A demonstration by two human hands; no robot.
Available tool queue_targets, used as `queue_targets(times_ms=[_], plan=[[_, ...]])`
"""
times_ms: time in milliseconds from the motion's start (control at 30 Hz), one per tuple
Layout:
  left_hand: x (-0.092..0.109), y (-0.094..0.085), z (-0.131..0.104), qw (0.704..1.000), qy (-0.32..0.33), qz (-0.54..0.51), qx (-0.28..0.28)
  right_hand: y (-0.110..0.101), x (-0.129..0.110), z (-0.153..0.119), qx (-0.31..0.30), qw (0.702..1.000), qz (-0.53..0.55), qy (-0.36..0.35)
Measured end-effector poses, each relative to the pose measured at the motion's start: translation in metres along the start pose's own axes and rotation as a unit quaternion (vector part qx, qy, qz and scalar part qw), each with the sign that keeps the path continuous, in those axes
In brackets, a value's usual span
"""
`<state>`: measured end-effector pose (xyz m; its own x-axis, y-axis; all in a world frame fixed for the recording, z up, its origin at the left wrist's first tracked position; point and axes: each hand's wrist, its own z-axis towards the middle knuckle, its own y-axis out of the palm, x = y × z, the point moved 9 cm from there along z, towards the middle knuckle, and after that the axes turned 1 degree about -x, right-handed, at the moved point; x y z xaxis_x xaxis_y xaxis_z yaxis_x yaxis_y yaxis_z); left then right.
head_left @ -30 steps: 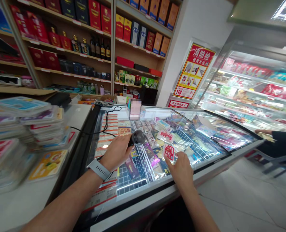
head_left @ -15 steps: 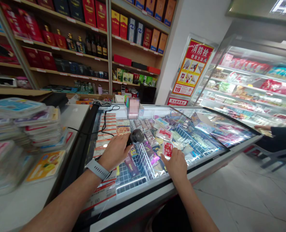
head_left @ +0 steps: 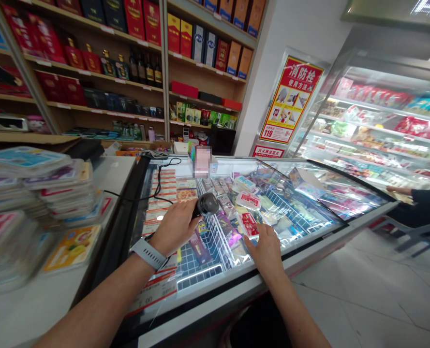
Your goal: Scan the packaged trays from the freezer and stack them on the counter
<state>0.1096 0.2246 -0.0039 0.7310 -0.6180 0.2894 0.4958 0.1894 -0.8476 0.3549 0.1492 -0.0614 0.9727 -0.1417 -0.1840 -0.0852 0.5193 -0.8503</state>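
My left hand (head_left: 176, 222), with a grey-strapped watch on its wrist, is closed around a black corded handheld scanner (head_left: 207, 205). The scanner's round head points away from me over the glass-topped freezer (head_left: 185, 311). My right hand (head_left: 266, 251) has its thumb and fingers at either side of the near end of a flat red-and-white package (head_left: 247, 223). That package is tilted on or just above the glass. Beyond it lies another red-and-white package (head_left: 249, 200), and farther back a blue-and-white one (head_left: 244, 183). My fingertips partly hide the package's near edge.
Stacks of flat packages (head_left: 62, 188) stand on the counter (head_left: 115, 169) at left. A black cord (head_left: 158, 181) runs across the freezer. Wire baskets (head_left: 220, 241) with frozen goods show through the glass. At far right a person's arm (head_left: 427, 195) reaches out near a grey chair (head_left: 418, 224).
The package by my right hand has turned from nearly upright to a tilt, its far end swinging left. My left hand and the scanner have hardly moved.
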Motion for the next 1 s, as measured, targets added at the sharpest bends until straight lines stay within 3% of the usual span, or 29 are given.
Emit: queue_targets(times_ms=[133, 233, 367, 433, 533, 667, 733, 833, 1000], plan=[[0.000, 0.002, 0.000, 1.000, 0.001, 0.001, -0.007, -0.004, 0.001, -0.003, 0.005, 0.997, -0.067, 0.038], [0.000, 0.003, 0.000, 1.000, 0.000, -0.001, -0.010, -0.004, 0.000, -0.002, -0.007, 0.998, -0.051, 0.033], [0.000, 0.003, 0.001, 1.000, -0.003, -0.002, -0.007, 0.000, 0.010, 0.003, -0.023, 0.995, 0.074, 0.057], [0.000, 0.002, 0.001, 1.000, -0.005, -0.004, -0.005, 0.005, 0.019, 0.007, -0.038, 0.977, 0.185, 0.098], [0.001, 0.000, 0.001, 1.000, -0.006, -0.008, -0.004, 0.018, 0.029, 0.011, -0.074, 0.894, 0.403, 0.181], [0.002, -0.001, 0.000, 1.000, -0.003, -0.018, 0.000, 0.033, 0.020, 0.010, -0.130, 0.708, 0.645, 0.254], [0.002, -0.002, 0.000, 1.000, -0.001, -0.021, 0.003, 0.037, 0.014, 0.009, -0.147, 0.635, 0.707, 0.273], [0.003, -0.005, 0.000, 1.000, 0.007, -0.027, 0.014, 0.043, 0.010, 0.010, -0.161, 0.569, 0.752, 0.291], [0.004, -0.012, -0.001, 0.998, 0.012, -0.041, 0.036, 0.049, 0.001, 0.027, -0.171, 0.519, 0.790, 0.276]])
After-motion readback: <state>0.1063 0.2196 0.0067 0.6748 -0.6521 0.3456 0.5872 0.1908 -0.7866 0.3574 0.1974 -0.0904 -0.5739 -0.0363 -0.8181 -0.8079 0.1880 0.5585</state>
